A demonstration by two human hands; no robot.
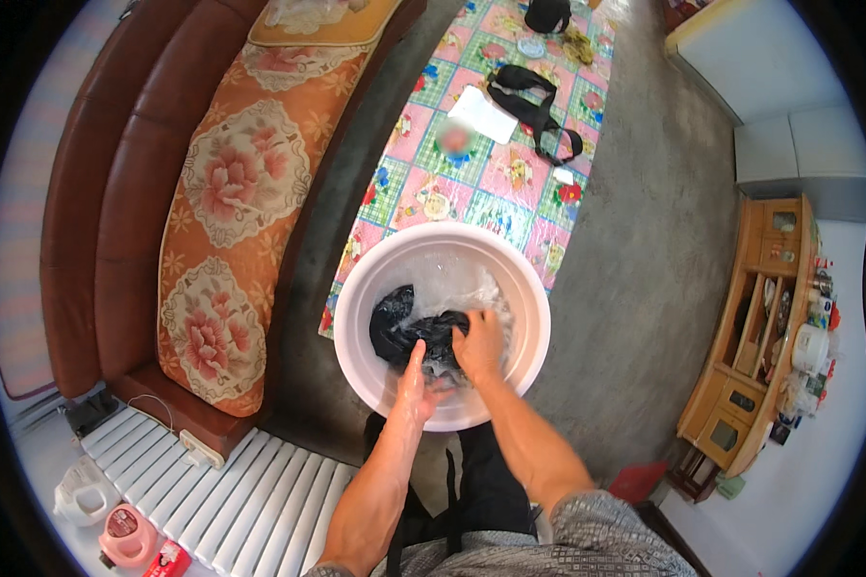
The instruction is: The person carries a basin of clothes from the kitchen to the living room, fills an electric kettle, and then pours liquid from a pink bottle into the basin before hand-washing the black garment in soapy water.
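Observation:
A wet black cloth [397, 335] lies bunched in soapy water inside a pale pink plastic basin [346, 339]. My right hand [480, 345] grips the cloth's right end, with its fingertips curled over the fabric. Below the cloth's near edge, my left hand [417, 393] is wet and turned palm up. Its thumb points up against the fabric and its fingers are spread to the right, partly in the water. Some of the cloth is hidden under the suds and behind my hands.
The basin rests at the near end of a long table with a patterned tablecloth [433, 195]. Farther along lie a black strap harness [523, 104] and white paper [482, 115]. A brown sofa [126, 238] stands left, a white radiator [260, 498] near left, a wooden cabinet [722, 404] right.

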